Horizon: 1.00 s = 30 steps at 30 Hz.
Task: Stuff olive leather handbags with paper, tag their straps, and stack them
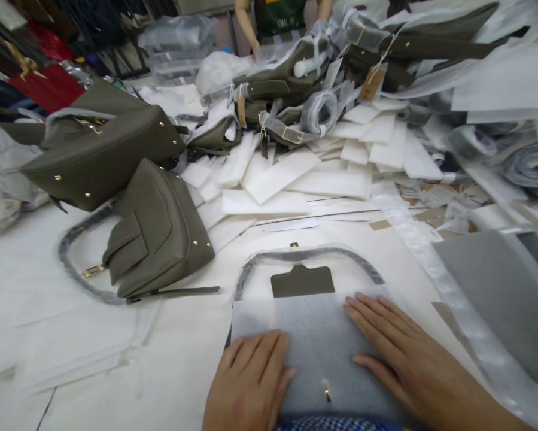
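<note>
A handbag lies before me, mostly hidden under a translucent grey-white sheet [313,335]. Beyond the sheet's far edge show its olive flap [303,282] and a plastic-wrapped handle [313,254]. A small gold metal fitting [326,391] shows near my body. My left hand [251,377] rests on the left side of the sheet, fingers laid out and slightly bent. On the right side, my right hand [398,353] lies flat with its fingers stretched towards the flap. Neither hand grasps anything.
To the left, an olive handbag [161,233] lies on its side beside a larger olive bag [107,149]. White foam pieces [291,173] are heaped ahead, under more olive bags. A grey panel [497,299] lies at right. A co-worker [282,18] stands across the table.
</note>
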Each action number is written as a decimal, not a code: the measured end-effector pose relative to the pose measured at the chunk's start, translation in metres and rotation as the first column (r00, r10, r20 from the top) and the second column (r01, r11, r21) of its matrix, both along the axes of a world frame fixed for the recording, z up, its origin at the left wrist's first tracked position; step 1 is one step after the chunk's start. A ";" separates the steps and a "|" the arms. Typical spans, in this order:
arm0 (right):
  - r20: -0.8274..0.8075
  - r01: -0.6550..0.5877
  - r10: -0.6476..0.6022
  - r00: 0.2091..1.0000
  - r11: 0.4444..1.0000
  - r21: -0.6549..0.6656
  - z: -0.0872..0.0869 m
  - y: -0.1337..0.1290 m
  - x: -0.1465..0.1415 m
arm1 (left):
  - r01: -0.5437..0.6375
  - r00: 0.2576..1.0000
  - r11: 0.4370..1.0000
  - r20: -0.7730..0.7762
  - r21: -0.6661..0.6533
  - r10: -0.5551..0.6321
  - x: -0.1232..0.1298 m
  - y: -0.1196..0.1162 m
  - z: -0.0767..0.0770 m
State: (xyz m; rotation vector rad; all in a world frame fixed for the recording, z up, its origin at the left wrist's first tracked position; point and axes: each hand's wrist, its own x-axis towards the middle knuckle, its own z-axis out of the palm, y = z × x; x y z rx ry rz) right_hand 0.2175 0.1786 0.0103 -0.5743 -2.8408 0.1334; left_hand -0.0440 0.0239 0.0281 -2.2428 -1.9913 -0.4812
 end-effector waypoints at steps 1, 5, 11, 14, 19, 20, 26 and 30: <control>0.020 -0.001 0.001 1.000 1.000 0.020 0.002 0.004 -0.004 | -0.008 1.000 1.000 0.004 -0.031 0.008 0.002 0.008 0.003; 0.042 -0.025 0.024 0.999 0.999 0.026 0.005 0.010 -0.014 | 0.000 0.999 0.991 0.041 -0.133 0.005 0.005 0.023 0.001; 0.018 -0.026 0.028 0.999 0.994 -0.103 0.031 0.012 -0.021 | 0.004 0.984 0.968 0.173 -0.251 0.041 -0.002 0.019 0.014; 0.013 -0.054 0.057 0.998 0.984 -0.171 0.040 0.015 -0.024 | 0.054 0.970 0.954 0.243 -0.294 0.020 -0.004 0.020 0.023; 0.116 -0.071 0.100 0.988 0.970 -0.234 0.027 0.020 -0.028 | 0.015 0.977 0.945 0.207 -0.326 0.056 -0.003 0.023 0.018; 0.131 -0.071 0.103 0.986 0.971 -0.230 0.024 0.019 -0.029 | 0.004 0.980 0.948 0.188 -0.317 0.059 -0.002 0.023 0.016; 0.151 -0.041 0.065 0.986 0.986 -0.159 0.012 0.010 -0.037 | -0.046 0.992 0.974 0.101 -0.223 0.070 0.001 0.028 0.000; 0.227 0.033 0.006 0.974 0.985 -0.168 -0.001 0.015 -0.045 | -0.041 0.997 0.981 0.049 -0.191 0.052 -0.004 0.026 -0.016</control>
